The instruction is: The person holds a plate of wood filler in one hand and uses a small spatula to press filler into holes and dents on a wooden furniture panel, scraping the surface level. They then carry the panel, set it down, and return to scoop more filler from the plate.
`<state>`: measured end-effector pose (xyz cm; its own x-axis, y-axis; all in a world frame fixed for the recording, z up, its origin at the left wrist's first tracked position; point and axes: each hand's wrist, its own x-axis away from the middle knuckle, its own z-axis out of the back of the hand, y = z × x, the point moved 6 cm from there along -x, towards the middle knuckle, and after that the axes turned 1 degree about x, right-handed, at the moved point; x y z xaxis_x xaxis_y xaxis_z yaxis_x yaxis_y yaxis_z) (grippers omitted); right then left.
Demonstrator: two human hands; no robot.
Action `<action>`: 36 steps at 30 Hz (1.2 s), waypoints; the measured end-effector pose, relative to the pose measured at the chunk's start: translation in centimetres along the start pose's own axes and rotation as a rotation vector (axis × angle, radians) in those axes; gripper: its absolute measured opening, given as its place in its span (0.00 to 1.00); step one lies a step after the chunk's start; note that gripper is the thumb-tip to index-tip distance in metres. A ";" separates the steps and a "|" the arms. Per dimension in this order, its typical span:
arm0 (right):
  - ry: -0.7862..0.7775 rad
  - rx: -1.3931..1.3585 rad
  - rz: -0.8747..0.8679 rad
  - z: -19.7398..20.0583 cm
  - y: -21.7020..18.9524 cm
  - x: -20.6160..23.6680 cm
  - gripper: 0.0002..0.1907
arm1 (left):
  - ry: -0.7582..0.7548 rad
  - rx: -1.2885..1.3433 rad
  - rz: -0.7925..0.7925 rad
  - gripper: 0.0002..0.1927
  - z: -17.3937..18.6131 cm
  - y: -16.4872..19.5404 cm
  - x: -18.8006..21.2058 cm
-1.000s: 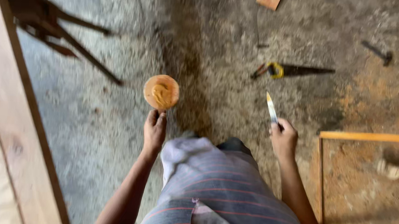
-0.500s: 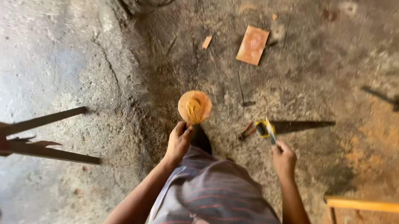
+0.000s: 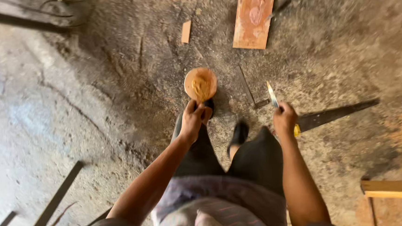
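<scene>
My left hand (image 3: 193, 119) grips the near rim of a small round bowl (image 3: 200, 84) filled with tan paste, held out level in front of me. My right hand (image 3: 285, 119) is closed around the handle of a narrow putty knife (image 3: 272, 95), its pale blade pointing up and away. Both hands hang over a rough concrete floor (image 3: 95, 97). My dark trousers and shoes show below the hands.
A handsaw (image 3: 335, 114) lies on the floor just right of my right hand. A reddish flat board (image 3: 254, 18) and a small wood offcut (image 3: 186, 31) lie further ahead. A wooden frame piece (image 3: 389, 188) sits at the right edge; dark bars (image 3: 58, 197) lie lower left.
The view has swung forward across the floor: the reddish board and the saw came closer, the frame slid to the right edge. Both hands keep the same grips.
</scene>
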<state>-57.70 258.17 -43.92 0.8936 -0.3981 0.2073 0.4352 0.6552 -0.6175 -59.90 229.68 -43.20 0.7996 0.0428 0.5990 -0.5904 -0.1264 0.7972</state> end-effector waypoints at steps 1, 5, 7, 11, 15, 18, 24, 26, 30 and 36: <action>0.001 0.033 0.033 -2.1 0.1 -2.8 0.09 | -0.022 0.128 0.046 0.06 -1.3 -1.5 -3.6; -0.103 0.101 0.003 -11.3 2.4 -14.4 0.05 | 0.025 0.303 0.190 0.03 -6.0 -7.7 -18.1; 0.000 0.037 0.066 -14.9 3.2 -20.7 0.10 | 0.074 0.286 0.250 0.03 -8.0 -10.6 -25.2; 0.021 0.119 0.157 -20.9 5.7 -30.2 0.13 | 0.074 0.425 0.263 0.01 -11.9 -16.8 -34.8; 0.172 0.156 0.366 -24.6 6.2 -38.0 0.14 | 0.114 0.467 0.214 0.04 -13.7 -20.7 -42.2; 0.206 0.177 0.506 -26.8 7.0 -41.5 0.18 | 0.182 0.315 0.224 0.05 -14.1 -22.4 -45.4; 0.058 0.220 0.685 -30.5 10.1 -43.6 0.16 | 0.152 0.249 0.091 0.08 -15.1 -24.4 -47.8; 0.036 0.258 0.695 -31.0 11.1 -43.9 0.16 | 0.181 0.270 0.091 0.09 -15.1 -25.2 -48.2; 0.017 0.237 0.753 -31.8 12.5 -44.2 0.20 | 0.157 0.283 0.169 0.10 -15.4 -27.5 -49.3; 0.027 0.244 0.786 -32.7 15.2 -44.2 0.21 | 0.120 0.405 0.236 0.05 -15.8 -30.5 -50.5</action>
<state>-94.16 264.68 -87.25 0.9458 0.2222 -0.2370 -0.3023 0.8691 -0.3915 -83.99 247.01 -96.57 0.6165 0.0777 0.7835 -0.6449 -0.5211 0.5591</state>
